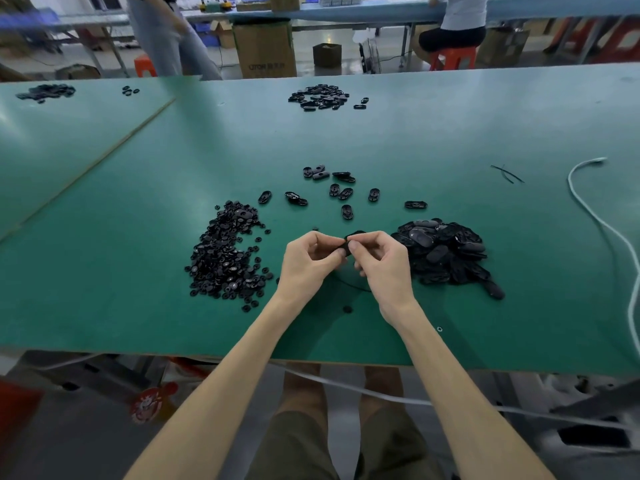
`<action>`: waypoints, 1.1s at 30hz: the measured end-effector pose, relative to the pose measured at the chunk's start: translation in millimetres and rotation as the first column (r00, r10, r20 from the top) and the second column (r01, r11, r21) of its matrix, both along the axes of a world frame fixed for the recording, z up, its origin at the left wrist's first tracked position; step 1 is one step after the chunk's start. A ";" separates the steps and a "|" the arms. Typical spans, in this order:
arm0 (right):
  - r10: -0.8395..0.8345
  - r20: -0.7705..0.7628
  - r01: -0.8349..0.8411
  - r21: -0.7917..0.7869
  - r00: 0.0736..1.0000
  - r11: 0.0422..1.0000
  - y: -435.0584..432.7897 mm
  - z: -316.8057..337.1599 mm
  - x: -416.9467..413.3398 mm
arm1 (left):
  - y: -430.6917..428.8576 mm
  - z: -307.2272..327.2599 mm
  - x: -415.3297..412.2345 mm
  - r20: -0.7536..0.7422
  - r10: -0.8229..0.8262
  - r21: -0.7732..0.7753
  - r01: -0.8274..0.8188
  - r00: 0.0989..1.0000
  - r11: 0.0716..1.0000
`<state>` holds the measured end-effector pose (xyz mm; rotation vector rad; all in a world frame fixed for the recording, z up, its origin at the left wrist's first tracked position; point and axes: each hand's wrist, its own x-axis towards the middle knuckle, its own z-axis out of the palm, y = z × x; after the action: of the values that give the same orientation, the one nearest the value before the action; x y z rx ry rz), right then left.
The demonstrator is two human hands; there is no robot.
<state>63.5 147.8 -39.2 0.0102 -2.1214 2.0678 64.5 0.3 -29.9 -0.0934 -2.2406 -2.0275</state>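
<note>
Above the green table [450, 140], my left hand [308, 261] and my right hand [381, 265] meet, fingers curled, and together pinch a small black oval plastic piece [354, 235] between thumbs and fingertips. Most of that piece is hidden by the fingers. A heap of small round black parts [225, 254] lies just left of my left hand. A heap of black oval shells [446, 251] lies just right of my right hand. Several single oval pieces [341, 192] are scattered on the table beyond my hands.
Another pile of black parts [320, 97] sits at the far middle, a smaller one [46, 91] at the far left. A white cable [595, 216] snakes down the right side. Two thin black strips [507, 174] lie near it. One round part [347, 309] lies between my wrists. People work beyond the table.
</note>
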 end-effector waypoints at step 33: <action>-0.017 0.044 0.018 -0.022 0.999 1.000 0.4 0.8 2.5 | 25.9 45.5 -64.1 -0.062 -0.026 -0.628 -0.018 0.998 0.778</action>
<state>65.9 148.2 -38.5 -0.0574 -2.1153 2.1002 0.3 26.3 15.6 -0.2190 -2.7641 -1.1550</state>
